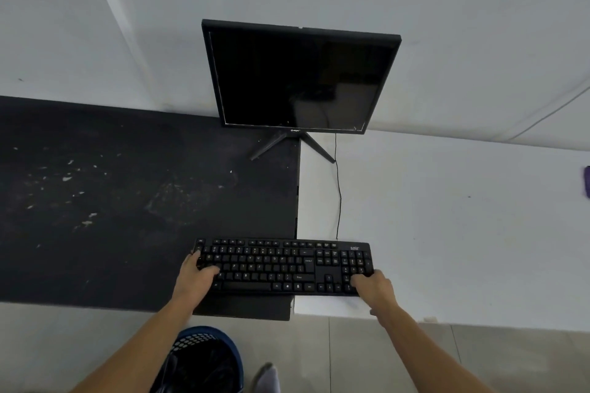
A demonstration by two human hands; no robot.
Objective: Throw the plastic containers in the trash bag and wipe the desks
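I see left hand (196, 274) and right hand (375, 289), fingers clamped on keyboard (281, 265) ends, lower centre. No containers visible; trash bag (204, 367) bottom centre. Dark bench (95, 217) left looks specked, so wiping probably undone.

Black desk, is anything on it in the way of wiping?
Yes. The keyboard lies across the seam between black desk and white desk at the front, held at its ends by the left hand and right hand. The monitor stand straddles the same seam at the back.
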